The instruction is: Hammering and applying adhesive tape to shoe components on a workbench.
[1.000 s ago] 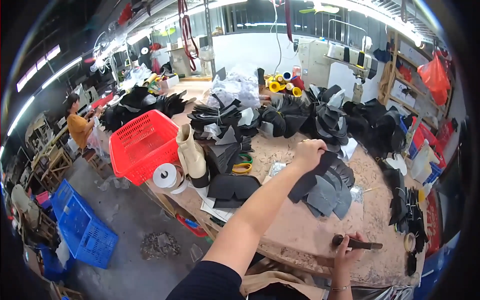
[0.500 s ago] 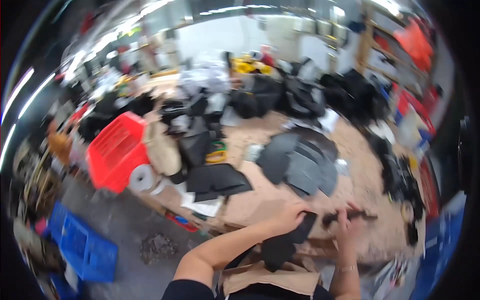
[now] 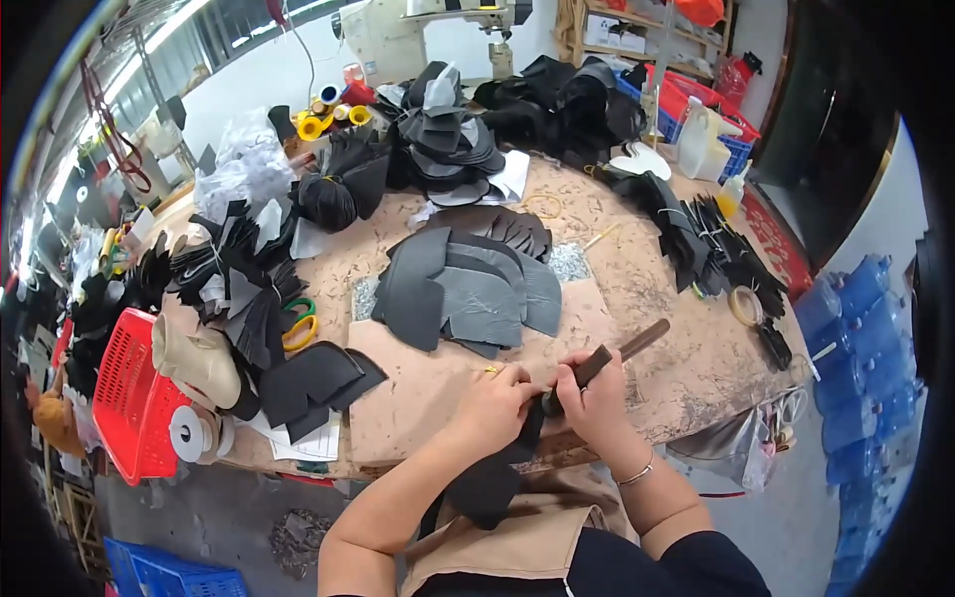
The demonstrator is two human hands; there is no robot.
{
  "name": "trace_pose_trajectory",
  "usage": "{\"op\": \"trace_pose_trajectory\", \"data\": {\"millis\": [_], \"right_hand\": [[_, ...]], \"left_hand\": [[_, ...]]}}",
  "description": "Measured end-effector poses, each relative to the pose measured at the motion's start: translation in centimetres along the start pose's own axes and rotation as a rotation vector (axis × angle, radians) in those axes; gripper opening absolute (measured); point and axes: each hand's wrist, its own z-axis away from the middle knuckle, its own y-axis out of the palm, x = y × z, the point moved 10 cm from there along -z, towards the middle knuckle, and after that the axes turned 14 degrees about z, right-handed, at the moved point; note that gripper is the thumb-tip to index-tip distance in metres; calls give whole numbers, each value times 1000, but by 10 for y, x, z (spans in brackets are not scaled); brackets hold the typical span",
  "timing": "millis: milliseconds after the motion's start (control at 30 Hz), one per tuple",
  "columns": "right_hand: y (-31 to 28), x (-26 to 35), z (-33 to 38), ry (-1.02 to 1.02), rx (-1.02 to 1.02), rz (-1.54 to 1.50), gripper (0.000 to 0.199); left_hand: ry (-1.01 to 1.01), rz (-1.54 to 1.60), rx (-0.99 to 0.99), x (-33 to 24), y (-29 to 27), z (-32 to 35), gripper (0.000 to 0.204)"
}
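Note:
My left hand (image 3: 494, 406), closed, pinches the upper end of a black flexible cut piece (image 3: 484, 490) at the table's near edge. The rest of that piece hangs down over the brown apron (image 3: 512, 547) on my lap. Close beside it, my right hand (image 3: 595, 408) is closed around a hammer-like tool (image 3: 645, 340). Its brown handle sticks out to the upper right, and a dark flat-ended part rises between thumb and fingers. The tool's lower end is hidden at the black piece. Beyond my hands lies a fanned stack of grey and black cut pieces (image 3: 482, 298).
Black pieces (image 3: 318, 383) lie on the left, near scissors (image 3: 300, 333) with green and yellow handles. A red basket (image 3: 129, 398), white roll (image 3: 194, 433) and beige boot-like shape (image 3: 194, 363) stand at the left edge. Bundles (image 3: 448, 139) line the back; tape (image 3: 744, 303) lies right.
My right hand has come left with the tool, up to my left hand and the black piece. My left hand has lowered slightly. The view has shifted rightward.

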Motion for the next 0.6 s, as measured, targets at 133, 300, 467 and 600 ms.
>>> {"op": "trace_pose_trajectory", "data": {"millis": [133, 300, 467, 600], "right_hand": [[4, -17, 8, 114, 38, -105, 5], [-14, -7, 5, 20, 26, 31, 4], [-14, -39, 17, 241, -51, -184, 5], [-20, -25, 9, 156, -21, -96, 6]], "left_hand": [[-94, 88, 15, 11, 6, -3, 18], [-188, 276, -4, 26, 8, -4, 19], [12, 267, -145, 9, 0, 3, 21], [180, -61, -56, -13, 0, 5, 26]]}}
